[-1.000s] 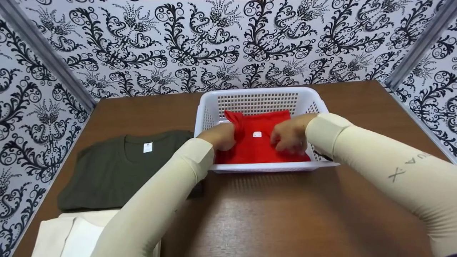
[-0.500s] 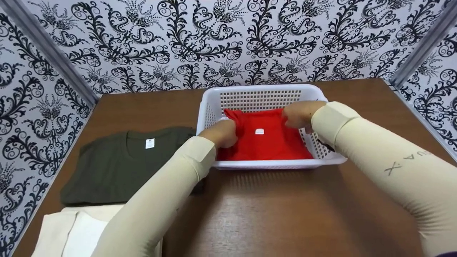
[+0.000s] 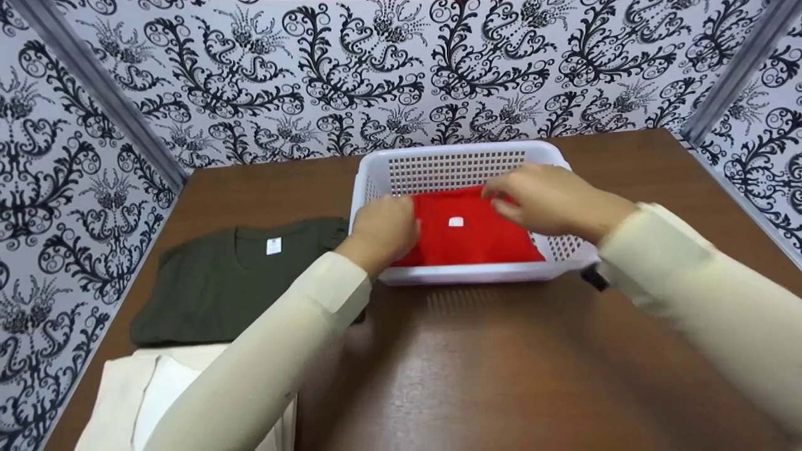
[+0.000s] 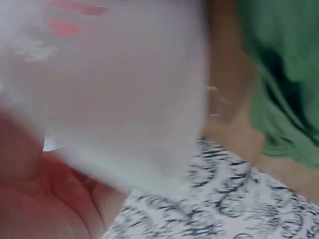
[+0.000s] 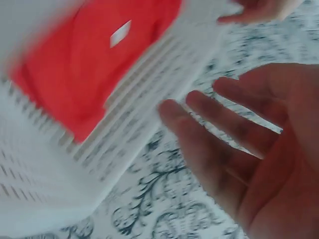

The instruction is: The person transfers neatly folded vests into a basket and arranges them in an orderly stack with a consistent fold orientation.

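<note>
A folded red shirt (image 3: 463, 243) with a small white neck label lies inside a white plastic basket (image 3: 470, 274). Over the basket's left side is my left hand (image 3: 383, 230), fingers bent loosely; the basket wall (image 4: 124, 89) hides part of it in the left wrist view. My right hand (image 3: 548, 197) hovers above the basket's right side. In the right wrist view the fingers of that hand (image 5: 249, 144) are spread, apart from the rim and holding nothing.
To the basket's left lies a folded dark green shirt (image 3: 207, 291) with a white label. Folded cream and white cloth (image 3: 125, 382) sits nearer on the wooden table (image 3: 489, 376). Patterned walls (image 3: 401, 69) stand behind and at both sides.
My right hand has risen off the red shirt and moved back to the right. My left hand has let go of the shirt's raised left edge and lifted; that edge now lies lower.
</note>
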